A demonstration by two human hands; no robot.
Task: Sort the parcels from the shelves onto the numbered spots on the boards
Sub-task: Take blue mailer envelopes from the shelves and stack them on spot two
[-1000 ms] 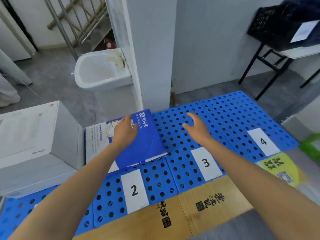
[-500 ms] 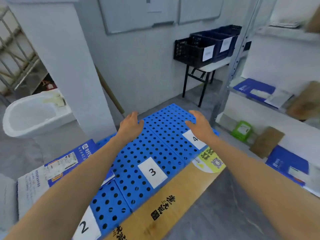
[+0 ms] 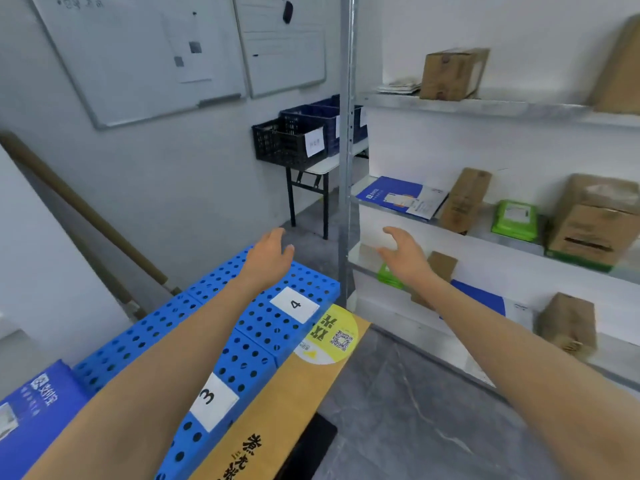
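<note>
At my lower left, closest to me, a blue parcel (image 3: 38,410) lies flat on the boards (image 3: 156,327). Past it, spot 3 (image 3: 213,400) and spot 4 (image 3: 294,304) are bare. Over the far end of the boards my left grip (image 3: 268,256) hangs open and empty, fingers relaxed. My right grip (image 3: 403,252), also open and holding nothing, reaches toward the shelves (image 3: 485,107). It is in front of the low shelf, where a green pack (image 3: 388,277) lies partly hidden behind my wrist. One shelf up, a blue mailer (image 3: 391,195) lies flat at the near end, beside a brown box (image 3: 464,202).

I take the step in hand to be fetching the next parcel. To do it well, I should settle on one and read its label before lifting, so I know its number. A flat parcel I'd take by both long edges, one grip each side, so it doesn't sag or slip. The post (image 3: 344,168) stands between boards and shelves, so I'd draw the parcel clear of it before swinging left.
</note>
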